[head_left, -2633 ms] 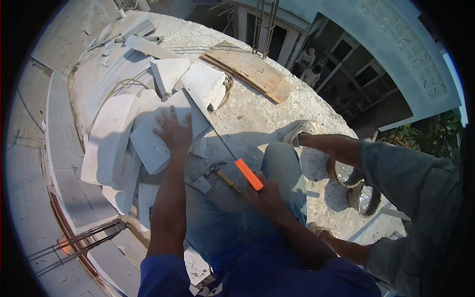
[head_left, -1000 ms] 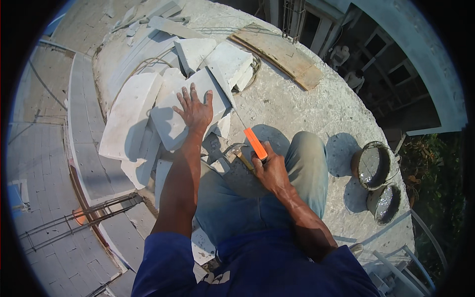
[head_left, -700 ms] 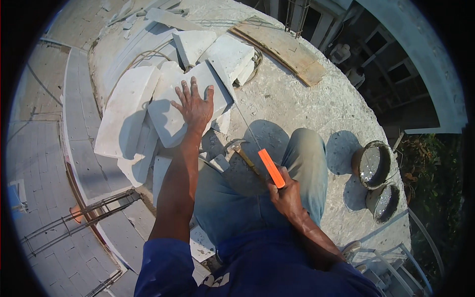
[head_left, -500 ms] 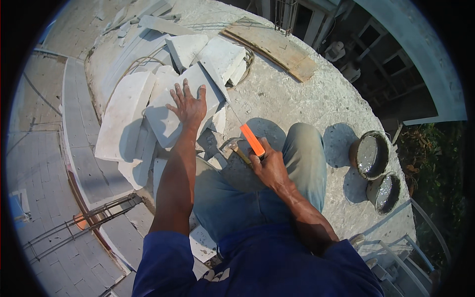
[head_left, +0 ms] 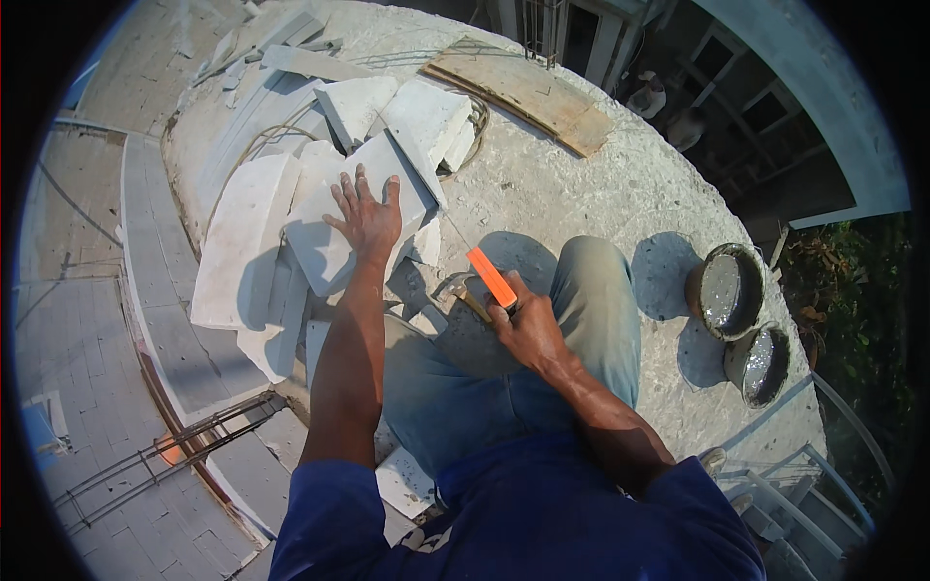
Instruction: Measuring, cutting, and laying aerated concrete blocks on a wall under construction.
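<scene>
My left hand (head_left: 368,215) lies flat with fingers spread on a pale grey block (head_left: 325,232), which rests tilted among broken pieces. My right hand (head_left: 531,324) is wrapped round the orange handle (head_left: 492,279) of a hand saw. Its thin blade, seen almost edge-on, runs from the handle toward the block's right edge; where it meets the block is hard to make out. Just left of my right hand lies a hammer (head_left: 453,289), its yellowish handle partly hidden by that hand.
Broken white slabs (head_left: 242,232) are heaped to the left and beyond. A wooden board (head_left: 523,92) lies at the far side. Two buckets (head_left: 699,290) of grey wet mix stand right, near the rough slab's edge. Reinforcing bars (head_left: 165,465) stick out at lower left. People (head_left: 647,97) are below.
The view has shifted slightly. My left hand stays on the block, and my right hand keeps its hold on the saw, with hardly any visible movement.
</scene>
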{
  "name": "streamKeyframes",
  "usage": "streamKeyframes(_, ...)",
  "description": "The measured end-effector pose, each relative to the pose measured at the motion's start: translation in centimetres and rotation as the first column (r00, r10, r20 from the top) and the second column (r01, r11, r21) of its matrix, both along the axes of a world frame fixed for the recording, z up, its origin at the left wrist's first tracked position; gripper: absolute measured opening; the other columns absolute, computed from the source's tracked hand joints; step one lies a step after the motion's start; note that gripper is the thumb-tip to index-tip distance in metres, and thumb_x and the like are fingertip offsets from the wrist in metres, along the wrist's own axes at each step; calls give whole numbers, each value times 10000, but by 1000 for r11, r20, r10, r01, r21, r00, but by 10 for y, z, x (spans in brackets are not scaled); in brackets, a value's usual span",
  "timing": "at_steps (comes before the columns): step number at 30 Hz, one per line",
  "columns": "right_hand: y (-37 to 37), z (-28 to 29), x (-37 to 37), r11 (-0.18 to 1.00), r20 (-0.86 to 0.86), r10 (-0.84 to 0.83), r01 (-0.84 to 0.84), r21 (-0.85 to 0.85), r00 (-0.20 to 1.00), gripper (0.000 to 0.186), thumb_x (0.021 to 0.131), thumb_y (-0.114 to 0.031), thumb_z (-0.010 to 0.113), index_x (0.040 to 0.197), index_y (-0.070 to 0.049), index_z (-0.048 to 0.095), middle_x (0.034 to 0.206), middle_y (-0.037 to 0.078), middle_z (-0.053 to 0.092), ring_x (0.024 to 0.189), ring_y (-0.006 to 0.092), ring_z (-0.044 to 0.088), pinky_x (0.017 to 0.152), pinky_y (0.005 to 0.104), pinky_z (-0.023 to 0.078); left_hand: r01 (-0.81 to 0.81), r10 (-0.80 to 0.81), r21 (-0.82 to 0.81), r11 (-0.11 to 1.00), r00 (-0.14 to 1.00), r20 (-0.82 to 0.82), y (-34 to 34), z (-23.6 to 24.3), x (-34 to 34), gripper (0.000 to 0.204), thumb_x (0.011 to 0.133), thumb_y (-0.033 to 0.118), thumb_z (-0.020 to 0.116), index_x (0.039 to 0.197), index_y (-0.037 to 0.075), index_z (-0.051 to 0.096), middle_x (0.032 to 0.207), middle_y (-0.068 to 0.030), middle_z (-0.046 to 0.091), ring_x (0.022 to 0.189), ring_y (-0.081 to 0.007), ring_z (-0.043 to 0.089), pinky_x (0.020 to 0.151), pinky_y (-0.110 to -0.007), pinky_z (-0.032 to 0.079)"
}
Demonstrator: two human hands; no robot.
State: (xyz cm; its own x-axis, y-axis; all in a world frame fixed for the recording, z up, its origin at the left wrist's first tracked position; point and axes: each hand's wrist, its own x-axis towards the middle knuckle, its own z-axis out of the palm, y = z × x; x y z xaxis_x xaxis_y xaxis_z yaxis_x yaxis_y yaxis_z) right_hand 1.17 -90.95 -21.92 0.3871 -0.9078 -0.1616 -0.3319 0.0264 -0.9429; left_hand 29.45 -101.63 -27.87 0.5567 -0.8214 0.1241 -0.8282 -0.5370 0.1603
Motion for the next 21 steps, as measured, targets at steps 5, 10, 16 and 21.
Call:
streamKeyframes(5,87,17,-65,995,-12,-32,31,-99,999,436,886,-44,642,1301,9,518,948,251,692,864,442,690,718,449,564,27,-27,-14,1000,1000,-3,-5,6,-5,779,971,671,365,1572,183,282,1645,-142,207,1541,-325,85,1154,-718,72)
streamKeyframes(10,-18,-19,10,995,-41,-47,44,-87,998,448,892,-69,664,1302,32,513,875,261,691,806,426,701,682,440,557,30,-28,-65,997,999,41,-14,7,-9,776,972,665,370,1563,166,304,1629,-172,238,1533,-364,107,1137,-740,76)
streamKeyframes(16,33,18,-26,1000,-63,-17,15,-26,998,437,896,-62,661,1301,29,524,875,264,691,817,435,697,692,419,567,-41,42,-56,998,999,21,-11,-3,4,785,966,672,372,1556,157,323,1618,-186,263,1527,-380,127,1106,-766,96)
streamKeyframes(21,66,25,-72,1000,-23,-24,24,-2,999,459,896,-35,627,1341,12,524,928,259,688,926,435,691,768,393,576,-18,18,-43,999,1000,11,-9,10,-2,796,962,678,378,1561,157,314,1618,-191,259,1525,-384,126,1107,-767,87)
